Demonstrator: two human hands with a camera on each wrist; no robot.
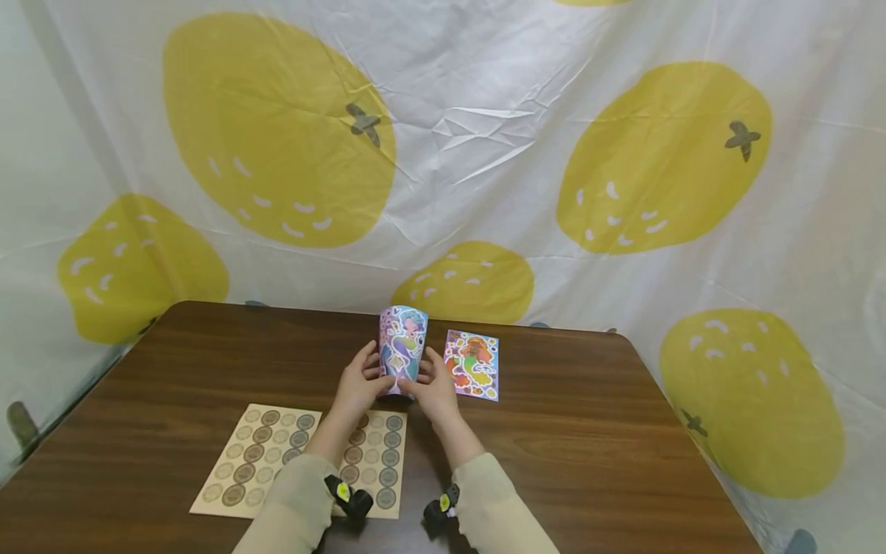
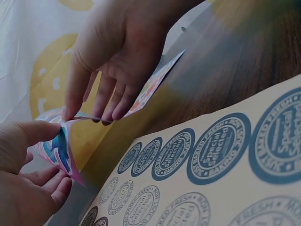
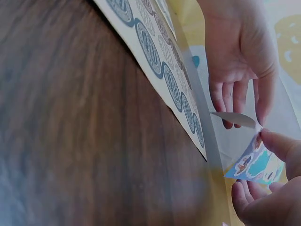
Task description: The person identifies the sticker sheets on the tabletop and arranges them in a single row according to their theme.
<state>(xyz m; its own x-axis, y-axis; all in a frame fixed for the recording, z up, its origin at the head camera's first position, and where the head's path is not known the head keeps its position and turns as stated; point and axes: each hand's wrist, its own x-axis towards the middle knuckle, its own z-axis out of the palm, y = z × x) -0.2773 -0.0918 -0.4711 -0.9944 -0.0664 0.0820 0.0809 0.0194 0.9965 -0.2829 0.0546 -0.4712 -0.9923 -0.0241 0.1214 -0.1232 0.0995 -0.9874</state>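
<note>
Both hands hold up a mermaid sticker sheet near the middle of the table in the head view. The sheet is bent into a curve, with its printed side facing the person. My left hand pinches it at the lower left, thumb on the printed front and fingers behind. At the lower right, my right hand pinches it the same way, the two thumbs close together. In the left wrist view the curled lower edge of the mermaid sticker sheet shows between the hands.
A second mermaid sticker sheet lies flat just right of the hands. Beige sheets of round label stickers lie under and beside the left forearm. Behind the brown wooden table hangs a white curtain with yellow fruit prints.
</note>
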